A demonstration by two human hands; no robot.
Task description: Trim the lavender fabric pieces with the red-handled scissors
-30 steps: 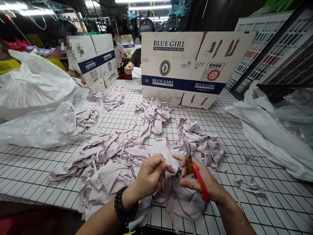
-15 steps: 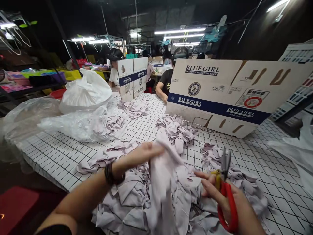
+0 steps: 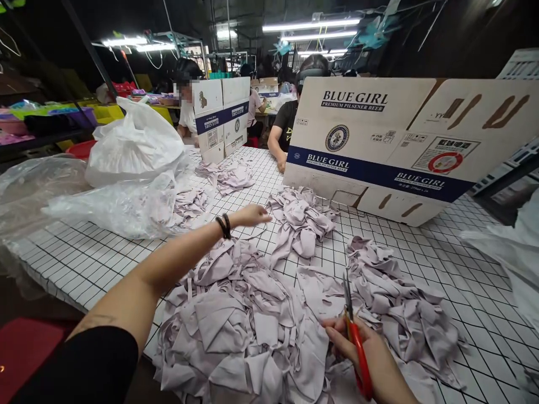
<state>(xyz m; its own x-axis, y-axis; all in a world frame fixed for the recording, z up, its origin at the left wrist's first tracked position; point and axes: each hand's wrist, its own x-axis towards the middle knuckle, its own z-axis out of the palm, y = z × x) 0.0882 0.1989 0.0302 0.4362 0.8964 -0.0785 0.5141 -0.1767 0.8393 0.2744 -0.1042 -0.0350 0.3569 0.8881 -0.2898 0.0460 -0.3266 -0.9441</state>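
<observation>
While right hand (image 3: 377,353) grips red-handled scissors (image 3: 357,342) lower right, left hand (image 3: 251,215), mid-frame, is nearer cloth pile (image 3: 304,217): heap just right of fingertips, trailing down-left; fingers bunched, whether pinching anything, can't tell.

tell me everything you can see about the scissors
The scissors have slim grey blades that look like metal, and a glossy red handle that looks like plastic, with a hint of yellow near the pivot. The right hand holds them; its palm and fingers hide part of the handle. The blades point away from the person, standing in front of pale lilac cloth; whether they touch it, or are fully closed, I cannot tell.
</observation>
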